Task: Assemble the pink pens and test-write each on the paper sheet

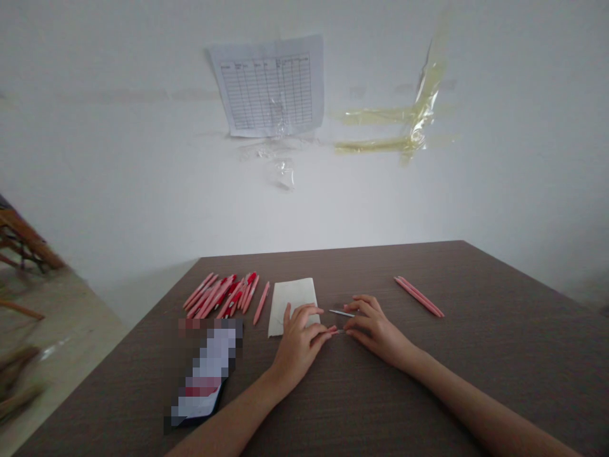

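Note:
My left hand (295, 343) is closed, thumb and fingers pinching a short pink pen barrel (332, 330) just above the table. From its right end a thin pale piece (339, 332) runs to the fingertips of my right hand (378, 327), which pinch its other end; most of it is hidden. A slim silver-grey pen part (339, 312) lies pointing left, its right end at the upper fingers of my right hand. Beneath my left fingers is a white notepad (294, 293), partly covered by the hand.
Several pink pens (216, 297), some with red parts, lie heaped at the left. One pink pen (261, 303) sits apart beside the notepad. Two pink pens (419, 296) lie together at the right. A phone (207, 368) with a blurred screen rests near my left forearm. A wall stands behind the table (380, 266).

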`<state>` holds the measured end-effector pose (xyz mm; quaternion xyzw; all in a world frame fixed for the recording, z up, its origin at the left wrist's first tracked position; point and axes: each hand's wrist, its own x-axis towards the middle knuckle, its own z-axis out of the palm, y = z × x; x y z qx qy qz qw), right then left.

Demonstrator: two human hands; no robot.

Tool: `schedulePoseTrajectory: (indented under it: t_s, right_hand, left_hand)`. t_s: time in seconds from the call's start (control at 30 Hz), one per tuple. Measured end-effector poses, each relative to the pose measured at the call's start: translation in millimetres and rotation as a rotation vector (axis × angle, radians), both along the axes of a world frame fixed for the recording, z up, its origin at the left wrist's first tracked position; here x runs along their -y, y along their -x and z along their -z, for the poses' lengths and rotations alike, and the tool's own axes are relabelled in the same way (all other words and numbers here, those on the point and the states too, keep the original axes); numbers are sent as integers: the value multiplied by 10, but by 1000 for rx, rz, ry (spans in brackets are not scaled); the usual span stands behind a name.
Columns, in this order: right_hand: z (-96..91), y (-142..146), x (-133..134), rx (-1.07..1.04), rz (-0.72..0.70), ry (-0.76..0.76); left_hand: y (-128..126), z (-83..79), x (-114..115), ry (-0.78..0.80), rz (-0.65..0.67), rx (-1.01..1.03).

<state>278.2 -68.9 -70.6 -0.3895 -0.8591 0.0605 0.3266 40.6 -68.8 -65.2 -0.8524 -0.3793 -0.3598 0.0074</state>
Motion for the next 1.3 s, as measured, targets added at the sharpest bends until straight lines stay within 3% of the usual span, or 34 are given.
schedulePoseTrajectory:
  t_s: [1.3]
  right_hand:
    - [-48,77,47,-74,-39,102]
  left_hand:
    - [-17,4,-8,67,3,11]
